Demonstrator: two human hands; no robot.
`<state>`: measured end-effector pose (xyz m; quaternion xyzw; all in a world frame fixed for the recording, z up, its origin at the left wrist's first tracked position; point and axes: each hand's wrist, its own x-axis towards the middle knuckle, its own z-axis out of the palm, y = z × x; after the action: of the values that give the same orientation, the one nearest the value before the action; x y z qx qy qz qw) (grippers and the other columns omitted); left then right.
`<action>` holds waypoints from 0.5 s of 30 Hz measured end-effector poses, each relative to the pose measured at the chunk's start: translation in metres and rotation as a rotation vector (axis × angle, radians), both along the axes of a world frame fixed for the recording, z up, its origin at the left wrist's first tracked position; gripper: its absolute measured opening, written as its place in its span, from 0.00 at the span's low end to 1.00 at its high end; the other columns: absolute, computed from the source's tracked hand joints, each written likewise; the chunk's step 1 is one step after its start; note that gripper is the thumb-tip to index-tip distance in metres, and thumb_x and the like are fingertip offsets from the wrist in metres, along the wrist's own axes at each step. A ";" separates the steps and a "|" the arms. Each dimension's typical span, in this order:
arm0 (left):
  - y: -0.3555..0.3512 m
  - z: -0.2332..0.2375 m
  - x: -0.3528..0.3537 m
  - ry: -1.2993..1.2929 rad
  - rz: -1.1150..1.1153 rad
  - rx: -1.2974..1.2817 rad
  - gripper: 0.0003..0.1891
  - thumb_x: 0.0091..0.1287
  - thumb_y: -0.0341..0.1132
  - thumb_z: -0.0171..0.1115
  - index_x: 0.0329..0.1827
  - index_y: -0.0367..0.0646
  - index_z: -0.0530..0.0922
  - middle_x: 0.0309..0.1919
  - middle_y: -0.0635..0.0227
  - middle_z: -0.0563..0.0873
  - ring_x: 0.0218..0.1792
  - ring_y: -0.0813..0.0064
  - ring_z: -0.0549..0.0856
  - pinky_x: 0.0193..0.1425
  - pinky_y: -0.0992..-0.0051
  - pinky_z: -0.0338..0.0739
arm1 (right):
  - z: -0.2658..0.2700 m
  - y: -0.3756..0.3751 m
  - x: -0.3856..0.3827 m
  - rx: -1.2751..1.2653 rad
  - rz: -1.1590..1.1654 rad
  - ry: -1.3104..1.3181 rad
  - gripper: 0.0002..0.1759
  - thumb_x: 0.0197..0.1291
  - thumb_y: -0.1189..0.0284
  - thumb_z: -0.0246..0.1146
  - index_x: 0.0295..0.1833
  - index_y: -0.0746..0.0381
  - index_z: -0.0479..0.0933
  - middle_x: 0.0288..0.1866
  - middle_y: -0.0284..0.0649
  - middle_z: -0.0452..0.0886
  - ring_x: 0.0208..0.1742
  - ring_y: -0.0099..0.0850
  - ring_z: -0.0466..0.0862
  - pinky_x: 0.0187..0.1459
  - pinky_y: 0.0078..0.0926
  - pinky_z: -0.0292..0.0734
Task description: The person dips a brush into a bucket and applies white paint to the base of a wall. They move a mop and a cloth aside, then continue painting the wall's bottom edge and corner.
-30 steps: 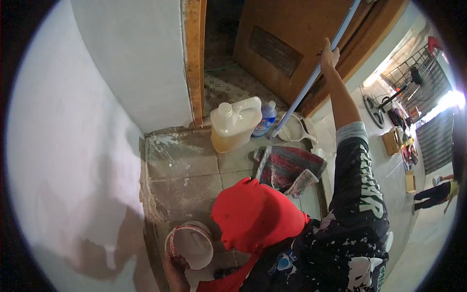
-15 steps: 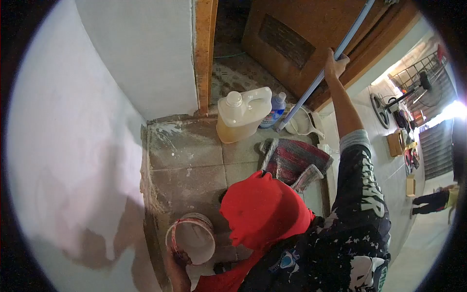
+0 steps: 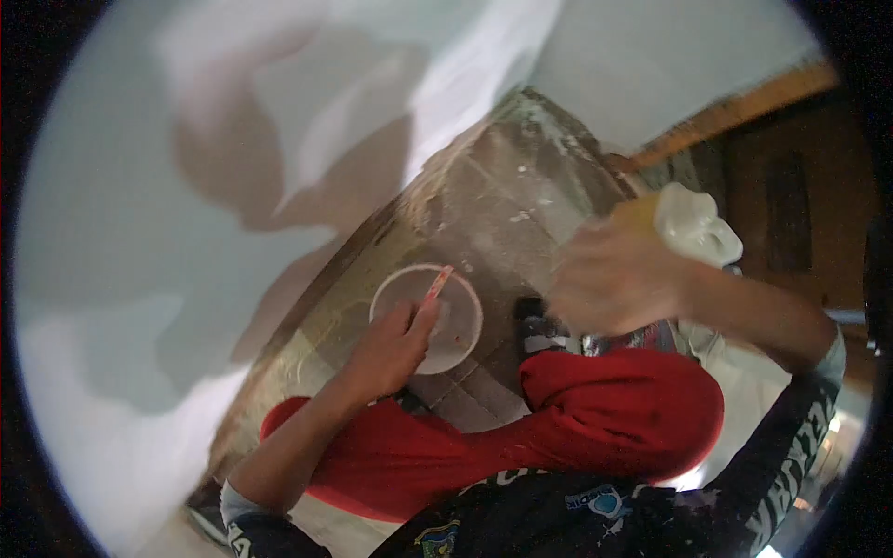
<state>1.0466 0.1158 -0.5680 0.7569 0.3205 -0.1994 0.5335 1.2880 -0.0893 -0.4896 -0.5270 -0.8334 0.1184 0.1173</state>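
My left hand (image 3: 393,349) is closed on the red, paint-marked handle (image 3: 436,286) of a white bucket (image 3: 475,321), which stands on the tiled floor beside the wall. Inside the bucket there is a pale surface; what it holds I cannot make out. My right hand (image 3: 609,279) is in the air to the right of the bucket, smeared by motion, so its fingers do not show clearly. Just beyond it, partly covered by the hand, stands a large plastic jug (image 3: 696,223) with yellowish liquid.
A pale wall (image 3: 121,279) runs close along the left. At the right are a wooden door (image 3: 791,205) and its frame (image 3: 735,110). Part of a striped mat (image 3: 651,337) shows beyond my red-clad knee (image 3: 623,409). The blue pole (image 3: 845,316) appears at the right edge.
My right hand has let go of the blue pole and come down in front of me, near the jug. My view has swung toward the wall and bucket. My left hand remains at the bucket.
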 end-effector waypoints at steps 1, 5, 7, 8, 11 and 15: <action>-0.001 0.001 -0.001 0.009 -0.113 0.098 0.32 0.75 0.58 0.43 0.45 0.29 0.74 0.39 0.39 0.83 0.42 0.42 0.83 0.48 0.53 0.74 | -0.025 0.020 -0.030 -0.013 0.112 -0.032 0.06 0.52 0.70 0.61 0.35 0.60 0.75 0.32 0.36 0.75 0.39 0.34 0.80 0.36 0.34 0.75; 0.006 0.018 -0.004 0.125 -0.095 0.217 0.32 0.75 0.57 0.43 0.49 0.30 0.74 0.46 0.32 0.80 0.51 0.33 0.78 0.54 0.48 0.71 | -0.115 0.056 -0.098 -0.066 0.139 -0.054 0.10 0.55 0.68 0.60 0.39 0.61 0.81 0.39 0.41 0.82 0.49 0.39 0.83 0.46 0.35 0.81; 0.010 0.016 -0.013 0.087 -0.151 0.286 0.29 0.77 0.56 0.41 0.51 0.34 0.76 0.41 0.45 0.83 0.45 0.50 0.83 0.53 0.58 0.74 | -0.149 0.081 -0.123 -0.088 0.103 -0.035 0.10 0.55 0.68 0.61 0.38 0.62 0.81 0.42 0.43 0.83 0.51 0.40 0.83 0.48 0.35 0.82; 0.011 0.015 -0.015 0.101 -0.142 0.277 0.29 0.77 0.56 0.41 0.51 0.34 0.76 0.41 0.45 0.83 0.45 0.50 0.83 0.53 0.58 0.74 | -0.169 0.089 -0.135 -0.230 0.051 -0.060 0.13 0.54 0.69 0.62 0.43 0.64 0.81 0.45 0.46 0.83 0.52 0.42 0.83 0.49 0.38 0.81; 0.015 0.020 -0.018 0.079 -0.106 0.222 0.30 0.77 0.57 0.42 0.51 0.34 0.76 0.41 0.45 0.83 0.45 0.50 0.84 0.52 0.58 0.75 | -0.173 0.115 -0.154 -0.526 0.006 -0.202 0.18 0.54 0.69 0.63 0.50 0.66 0.82 0.51 0.50 0.83 0.54 0.46 0.84 0.49 0.42 0.81; 0.018 0.016 -0.021 0.041 -0.097 0.249 0.30 0.76 0.57 0.43 0.51 0.34 0.77 0.41 0.45 0.84 0.44 0.50 0.84 0.51 0.59 0.76 | -0.201 0.128 -0.162 -0.686 0.052 -0.269 0.18 0.57 0.69 0.63 0.52 0.62 0.84 0.50 0.49 0.85 0.50 0.47 0.86 0.45 0.44 0.82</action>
<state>1.0252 0.1334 -0.5517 0.8277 0.3165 -0.1990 0.4186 1.1261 0.0388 -0.6904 -0.5253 -0.7662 0.3236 -0.1799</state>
